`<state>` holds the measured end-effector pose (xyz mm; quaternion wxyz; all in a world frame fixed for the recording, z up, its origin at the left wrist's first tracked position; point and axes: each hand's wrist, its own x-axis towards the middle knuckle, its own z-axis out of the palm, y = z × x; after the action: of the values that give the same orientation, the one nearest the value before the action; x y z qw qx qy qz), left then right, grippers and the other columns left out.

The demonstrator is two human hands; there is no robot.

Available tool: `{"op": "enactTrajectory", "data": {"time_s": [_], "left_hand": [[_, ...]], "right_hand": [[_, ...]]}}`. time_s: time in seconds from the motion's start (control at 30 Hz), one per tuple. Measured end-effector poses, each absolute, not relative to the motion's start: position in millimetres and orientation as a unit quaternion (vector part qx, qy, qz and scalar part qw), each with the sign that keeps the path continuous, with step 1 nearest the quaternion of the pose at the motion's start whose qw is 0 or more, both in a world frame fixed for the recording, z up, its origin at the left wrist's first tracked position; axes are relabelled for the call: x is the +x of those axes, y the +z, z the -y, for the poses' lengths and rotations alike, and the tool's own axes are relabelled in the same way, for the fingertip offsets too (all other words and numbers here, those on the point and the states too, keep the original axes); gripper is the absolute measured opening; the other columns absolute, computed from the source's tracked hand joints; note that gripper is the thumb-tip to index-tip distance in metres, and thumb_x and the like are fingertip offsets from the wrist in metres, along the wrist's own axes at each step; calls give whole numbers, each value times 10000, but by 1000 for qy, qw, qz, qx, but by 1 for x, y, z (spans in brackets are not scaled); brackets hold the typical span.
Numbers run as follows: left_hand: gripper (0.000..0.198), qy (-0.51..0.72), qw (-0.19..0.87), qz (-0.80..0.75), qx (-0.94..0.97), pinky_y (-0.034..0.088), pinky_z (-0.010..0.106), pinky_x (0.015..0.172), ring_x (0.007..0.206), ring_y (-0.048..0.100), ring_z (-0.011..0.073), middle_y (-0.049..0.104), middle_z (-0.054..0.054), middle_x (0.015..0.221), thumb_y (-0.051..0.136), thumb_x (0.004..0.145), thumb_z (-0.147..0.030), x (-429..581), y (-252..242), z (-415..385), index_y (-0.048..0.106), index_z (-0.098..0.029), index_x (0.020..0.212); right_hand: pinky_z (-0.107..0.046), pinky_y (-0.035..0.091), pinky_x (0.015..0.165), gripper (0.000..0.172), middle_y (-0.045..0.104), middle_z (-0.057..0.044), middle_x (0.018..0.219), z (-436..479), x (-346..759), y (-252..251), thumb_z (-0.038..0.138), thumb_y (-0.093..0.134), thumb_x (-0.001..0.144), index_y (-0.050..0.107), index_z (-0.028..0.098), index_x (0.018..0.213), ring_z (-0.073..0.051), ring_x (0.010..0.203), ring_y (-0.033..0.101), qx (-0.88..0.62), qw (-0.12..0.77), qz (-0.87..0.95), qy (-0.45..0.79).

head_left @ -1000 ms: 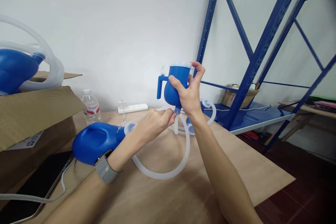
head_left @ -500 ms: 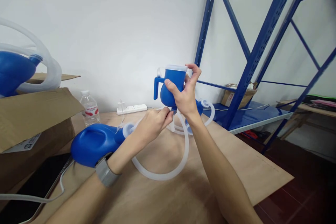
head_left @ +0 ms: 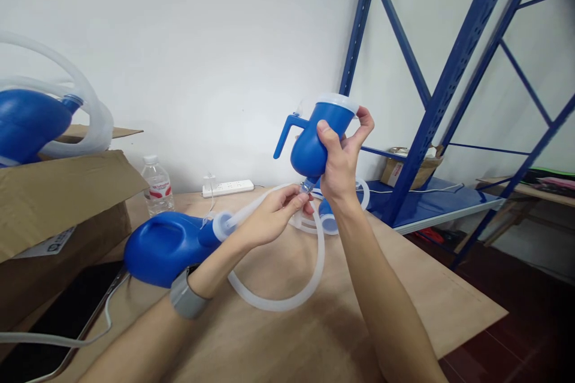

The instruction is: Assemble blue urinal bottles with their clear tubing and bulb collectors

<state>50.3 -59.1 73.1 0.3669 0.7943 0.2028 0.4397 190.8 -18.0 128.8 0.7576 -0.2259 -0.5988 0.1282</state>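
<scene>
Tabletop hose point(head_left: 287, 302), end perhaps behind left hand point(head_left: 274, 215)

Three blue jugs point(head_left: 164, 246), one water bottle point(head_left: 157, 185).

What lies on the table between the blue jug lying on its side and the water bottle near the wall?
In the head view, only bare wood of the table shows between the blue jug and the water bottle; a thin clear tube passes nearby.

Blue funnel cup point(head_left: 317, 137) – translucent wht tube point(head_left: 287, 296)
</scene>
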Motion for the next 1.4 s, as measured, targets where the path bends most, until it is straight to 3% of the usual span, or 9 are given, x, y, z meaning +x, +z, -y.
{"op": "enactTrajectory", "data": {"time_s": [0.1,0.3,0.47,0.6,0.7,0.83,0.9,1.23,1.4], "left_hand": [[401,447,397,-205,775,486,317,765,722,567,153,569,3,734,452,999,-524,54,71,60,518,-201,770],[456,463,498,-198,706,362,264,580,570,375,93,377,-69,666,511,948,-626,60,58,55,390,-220,780],[522,437,570,-166,675,234,223,512,542,267,58,328,-78,683,630,859,-658,58,65,60,383,-207,770],[507,418,602,-175,658,194,212,490,520,237,53,304,-86,658,658,839,-647,56,67,60,433,-196,796],[480,433,561,-187,681,241,214,495,503,284,61,330,-88,622,592,886,-650,54,64,55,527,-174,882],[417,497,404,-239,729,443,256,655,666,571,128,587,0,722,597,918,-565,49,62,48,627,-150,917],[382,512,366,-253,735,476,273,721,757,630,159,652,31,806,609,920,-526,48,62,46,661,-147,926],[372,538,339,-246,732,392,247,601,616,504,118,542,-17,633,583,943,-483,51,56,45,704,-147,840],[372,545,339,-240,728,376,241,574,605,467,103,605,6,717,606,928,-496,53,51,43,709,-149,843]], "right_hand": [[-447,580,827,716,606,-69,1216,13,188,127,646,624,847,301,407,1440,-274,1043,687,-227,763,584,158],[-418,599,833,751,609,-55,1211,13,176,121,541,714,810,296,374,1411,-246,1005,701,-179,774,559,236],[-421,649,721,698,626,-9,1188,19,173,120,571,686,804,299,414,1363,-247,963,729,-125,755,548,338],[-432,658,724,700,617,-13,1217,12,174,116,566,695,788,294,402,1337,-246,959,737,-112,749,539,369],[-456,645,786,714,593,-25,1249,2,177,114,545,692,798,264,405,1352,-248,1021,724,-116,769,537,327],[-494,608,884,713,558,-44,1279,-15,188,115,552,631,852,195,398,1395,-238,1125,683,-126,822,504,232],[-518,594,908,710,546,-55,1299,-22,194,115,564,600,872,177,391,1414,-235,1151,668,-134,832,499,202],[-573,551,971,674,572,-54,1277,-14,192,117,547,590,889,204,366,1411,-235,1126,681,-166,834,497,173],[-571,556,964,654,587,-47,1248,-5,192,120,530,588,894,217,361,1405,-238,1092,693,-179,823,510,175]]}}
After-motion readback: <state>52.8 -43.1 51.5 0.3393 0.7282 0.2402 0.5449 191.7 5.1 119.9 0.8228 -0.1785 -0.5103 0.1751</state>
